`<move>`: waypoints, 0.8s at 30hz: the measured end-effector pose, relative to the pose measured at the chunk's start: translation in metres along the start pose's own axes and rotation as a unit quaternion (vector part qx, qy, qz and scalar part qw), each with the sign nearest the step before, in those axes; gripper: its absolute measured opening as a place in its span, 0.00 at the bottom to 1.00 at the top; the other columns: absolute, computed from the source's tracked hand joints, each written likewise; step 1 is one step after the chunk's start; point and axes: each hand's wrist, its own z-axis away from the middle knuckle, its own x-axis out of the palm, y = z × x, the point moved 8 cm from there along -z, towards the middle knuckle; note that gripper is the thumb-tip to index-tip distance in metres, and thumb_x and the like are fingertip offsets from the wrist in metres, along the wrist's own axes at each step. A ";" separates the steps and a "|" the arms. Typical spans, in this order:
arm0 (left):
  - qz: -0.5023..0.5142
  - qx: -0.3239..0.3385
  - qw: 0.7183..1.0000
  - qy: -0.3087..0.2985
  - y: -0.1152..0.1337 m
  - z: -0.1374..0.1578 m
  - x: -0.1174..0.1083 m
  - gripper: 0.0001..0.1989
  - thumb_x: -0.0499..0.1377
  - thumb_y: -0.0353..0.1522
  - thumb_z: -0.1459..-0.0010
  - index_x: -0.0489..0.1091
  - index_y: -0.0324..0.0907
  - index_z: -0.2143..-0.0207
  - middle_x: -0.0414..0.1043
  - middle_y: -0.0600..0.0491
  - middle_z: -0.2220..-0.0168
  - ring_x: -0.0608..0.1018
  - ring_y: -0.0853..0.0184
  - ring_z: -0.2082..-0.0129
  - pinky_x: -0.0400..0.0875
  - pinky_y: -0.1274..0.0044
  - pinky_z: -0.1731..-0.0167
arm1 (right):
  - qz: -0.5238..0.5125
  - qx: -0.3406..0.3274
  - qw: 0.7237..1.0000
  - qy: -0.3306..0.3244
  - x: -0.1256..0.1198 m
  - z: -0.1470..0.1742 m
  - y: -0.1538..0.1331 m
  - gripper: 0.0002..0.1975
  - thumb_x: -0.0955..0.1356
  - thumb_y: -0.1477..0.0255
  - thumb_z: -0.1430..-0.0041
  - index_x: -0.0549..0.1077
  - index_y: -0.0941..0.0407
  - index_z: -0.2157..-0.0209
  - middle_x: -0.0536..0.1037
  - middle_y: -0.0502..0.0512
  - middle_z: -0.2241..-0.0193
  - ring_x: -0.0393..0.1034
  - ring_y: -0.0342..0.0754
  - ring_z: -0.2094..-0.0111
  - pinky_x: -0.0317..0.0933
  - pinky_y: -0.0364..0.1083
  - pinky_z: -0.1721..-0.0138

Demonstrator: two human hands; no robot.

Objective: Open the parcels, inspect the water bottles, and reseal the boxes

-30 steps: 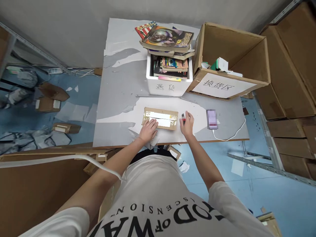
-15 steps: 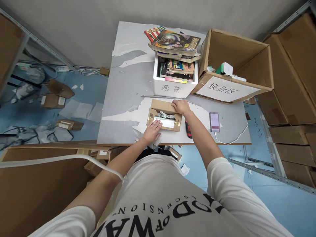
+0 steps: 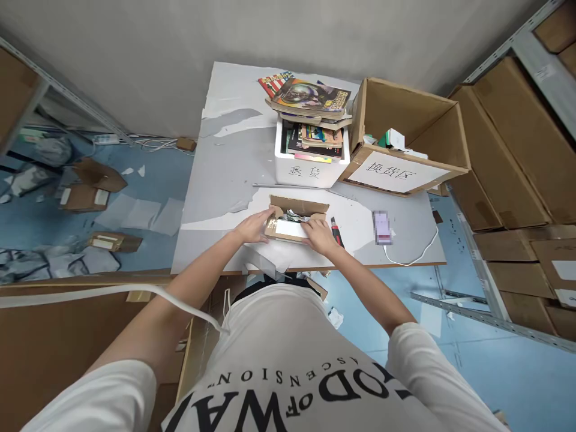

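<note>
Head view shows a small cardboard box (image 3: 272, 229) near the front edge of the surface (image 3: 234, 162), directly before the person, with its lid (image 3: 301, 207) raised along the far side. Crumpled, pale greenish contents (image 3: 294, 216) show in the opening; what they are is too small to tell. A white label (image 3: 289, 228) runs along the near side of the small cardboard box.

The left hand (image 3: 256, 227) has its grip on the box's left end. The right hand (image 3: 318, 236) grips the near right part, its fingers reaching over the edge by the label. Just right of that hand lies a red and black utility knife (image 3: 336, 234). Farther right, a phone (image 3: 382, 228) rests on the surface with a white cable (image 3: 407, 264) leading from it.

Behind the small box stands a white foam bin (image 3: 310, 174) filled with books (image 3: 310, 98), stacked above its rim. Beside it, to the right, is a large open cardboard carton (image 3: 416, 111) bearing a handwritten paper sign (image 3: 398, 174).
</note>
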 end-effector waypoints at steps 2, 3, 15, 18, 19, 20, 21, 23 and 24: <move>0.015 0.010 1.000 -0.015 -0.009 0.000 0.003 0.51 0.66 0.38 0.55 0.41 0.39 0.34 0.52 0.42 0.35 0.61 0.57 0.37 0.60 0.70 0.41 | 0.009 0.035 0.999 0.012 0.003 0.008 -0.008 0.16 0.61 0.73 0.37 0.66 0.59 0.48 0.71 0.64 0.55 0.63 0.55 0.54 0.53 0.51 0.53; 0.017 0.013 1.000 -0.014 -0.011 0.000 0.005 0.49 0.65 0.36 0.53 0.42 0.39 0.34 0.52 0.43 0.35 0.61 0.57 0.37 0.60 0.71 0.41 | 0.013 0.047 0.999 0.017 0.005 0.012 -0.012 0.14 0.60 0.75 0.36 0.67 0.58 0.50 0.72 0.63 0.56 0.64 0.54 0.55 0.54 0.50 0.55; -0.081 0.024 0.994 -0.063 0.002 0.004 -0.006 0.41 0.56 0.28 0.54 0.49 0.39 0.35 0.48 0.44 0.33 0.52 0.56 0.34 0.45 0.60 0.37 | -0.081 0.008 0.995 -0.056 0.027 0.039 -0.023 0.13 0.60 0.67 0.36 0.72 0.57 0.56 0.74 0.59 0.58 0.67 0.51 0.56 0.58 0.48 0.56; -0.091 0.041 0.993 -0.056 0.025 -0.008 -0.017 0.29 0.52 0.26 0.51 0.64 0.44 0.44 0.64 0.47 0.41 0.62 0.57 0.38 0.44 0.59 0.37 | -0.081 0.025 0.995 -0.061 0.003 0.020 -0.003 0.19 0.58 0.79 0.39 0.69 0.55 0.49 0.74 0.57 0.53 0.67 0.49 0.51 0.58 0.47 0.52; -0.080 0.054 0.993 -0.062 0.037 -0.015 -0.016 0.24 0.51 0.26 0.49 0.69 0.44 0.48 0.69 0.47 0.45 0.67 0.58 0.42 0.48 0.62 0.38 | -0.063 0.023 0.994 -0.083 0.000 0.010 -0.001 0.21 0.59 0.81 0.41 0.70 0.55 0.49 0.74 0.58 0.52 0.66 0.50 0.50 0.58 0.47 0.51; -0.069 0.066 0.992 -0.080 0.049 -0.024 -0.011 0.20 0.51 0.27 0.47 0.72 0.44 0.53 0.73 0.47 0.50 0.71 0.59 0.46 0.53 0.65 0.40 | -0.045 0.017 0.992 -0.117 0.001 0.001 -0.001 0.20 0.60 0.82 0.43 0.72 0.56 0.51 0.74 0.59 0.52 0.67 0.51 0.50 0.59 0.48 0.51; -0.066 0.067 0.990 -0.104 0.060 -0.032 -0.004 0.16 0.52 0.27 0.46 0.75 0.44 0.59 0.75 0.46 0.55 0.73 0.58 0.49 0.57 0.67 0.43 | -0.031 0.018 0.989 -0.147 0.002 -0.009 -0.003 0.18 0.61 0.81 0.43 0.74 0.57 0.54 0.76 0.60 0.54 0.68 0.52 0.51 0.60 0.49 0.52; -0.088 0.034 0.983 -0.155 0.073 -0.046 0.011 0.11 0.54 0.28 0.46 0.77 0.41 0.67 0.77 0.42 0.60 0.75 0.55 0.53 0.61 0.67 0.48 | -0.008 0.038 0.981 -0.189 0.006 -0.024 -0.004 0.14 0.62 0.80 0.44 0.77 0.59 0.61 0.78 0.63 0.59 0.72 0.55 0.56 0.62 0.51 0.56; -0.101 0.012 0.980 -0.170 0.076 -0.051 0.015 0.10 0.55 0.28 0.46 0.77 0.40 0.69 0.77 0.41 0.62 0.75 0.53 0.54 0.61 0.65 0.49 | 0.003 0.055 0.979 -0.194 0.007 -0.029 -0.004 0.13 0.62 0.80 0.43 0.77 0.60 0.63 0.79 0.65 0.61 0.73 0.56 0.57 0.63 0.52 0.57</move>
